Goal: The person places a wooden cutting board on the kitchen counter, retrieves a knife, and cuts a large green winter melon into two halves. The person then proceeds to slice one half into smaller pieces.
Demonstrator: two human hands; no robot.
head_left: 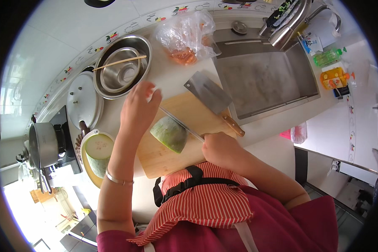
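My right hand (220,148) grips a knife (181,123), its narrow blade seen nearly edge-on over the wooden cutting board (154,160). Beneath the blade a piece of green-skinned winter melon (170,134) rests on the board, skin side up. Whether the blade touches it, I cannot tell. My left hand (140,102) is raised beyond the board's far left side, near the metal bowls, thumb and fingers apart and nothing visible in it. A cleaver (209,93) with a wooden handle lies across the board's right edge.
Nested steel bowls (123,69) with chopsticks across them stand behind my left hand. Left of the board, a larger cut winter melon (99,148) sits in a yellowish container (87,170). A pot lid (83,99), a plastic bag of orange-coloured food (186,41) and a sink (264,75) surround the board.
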